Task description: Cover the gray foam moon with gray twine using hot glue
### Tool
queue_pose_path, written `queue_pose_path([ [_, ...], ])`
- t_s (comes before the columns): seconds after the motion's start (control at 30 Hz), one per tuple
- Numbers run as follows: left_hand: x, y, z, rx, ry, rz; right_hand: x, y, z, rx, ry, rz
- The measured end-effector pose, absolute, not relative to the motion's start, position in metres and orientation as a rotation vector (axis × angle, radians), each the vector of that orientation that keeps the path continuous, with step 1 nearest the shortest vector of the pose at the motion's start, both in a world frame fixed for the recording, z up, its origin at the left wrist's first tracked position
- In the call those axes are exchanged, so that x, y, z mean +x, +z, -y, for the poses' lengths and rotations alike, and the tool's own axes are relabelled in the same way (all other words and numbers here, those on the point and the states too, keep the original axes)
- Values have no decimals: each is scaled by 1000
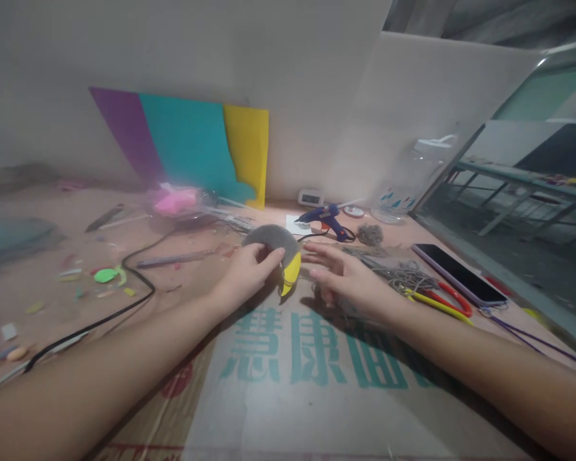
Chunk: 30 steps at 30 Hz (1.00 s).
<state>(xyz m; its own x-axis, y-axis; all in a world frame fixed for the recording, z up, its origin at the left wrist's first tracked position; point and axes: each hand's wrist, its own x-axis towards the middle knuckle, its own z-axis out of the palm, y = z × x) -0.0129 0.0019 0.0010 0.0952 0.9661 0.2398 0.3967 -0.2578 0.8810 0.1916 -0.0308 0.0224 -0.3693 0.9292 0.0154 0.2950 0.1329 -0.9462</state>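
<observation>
Left grip (249, 269) is pinching the grey rounded piece (272, 238), thumb lying over its lower part, the fingers' far side hidden. Right grip (343, 275) is hanging loosely spread just beside the piece's right edge, fingers curving toward it; whether a fingertip is touching, cannot tell. The piece is sitting mid-view between both hands, its yellow crescent (292, 269) running down the right side and tapering to a point at the bottom.

Surroundings, big to small: pinkish tabletop (168, 298) is spreading beneath everything. Pale printed sheet with green characters (288, 416) is covering its near middle. Purple, teal and yellow coloured sheets (187, 141) are standing against the back wall. Clear jug (403, 186) is standing at back right. Pink bundle (176, 202) is lying in clear plastic, left of centre. Dark-screened phone (461, 274) is lying at right. Blue glue gun (329, 218) is resting behind the right hand. Grey wire tangle (410, 276) is lying between that hand and the phone, red-and-yellow handles (434, 304) showing beside it. Fuzzy grey ball (370, 234) is sitting right of the glue gun. Green scrap (105, 275) is lying at left among smaller bits, blurred.
</observation>
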Motion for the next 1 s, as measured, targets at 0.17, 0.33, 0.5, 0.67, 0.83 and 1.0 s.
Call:
queue_pose_path([
  [0.17,-14,0,-2,1742,1139,-1322,186,16,35,-1097,1612,1723],
  [0.33,-15,3,-2,1729,1086,-1346,194,18,25,-1333,1188,1889],
  [0.5,-15,3,0,1775,935,-1322,200,17,17,-1367,998,1845],
  [0.67,-13,4,1,1762,875,-1274,201,13,18,-1352,938,1843],
  [0.83,-13,3,2,1737,838,-1220,200,12,19,-1331,926,1841],
  [1.0,-13,1,2,1745,800,-1168,200,12,18,-1329,921,1837],
])
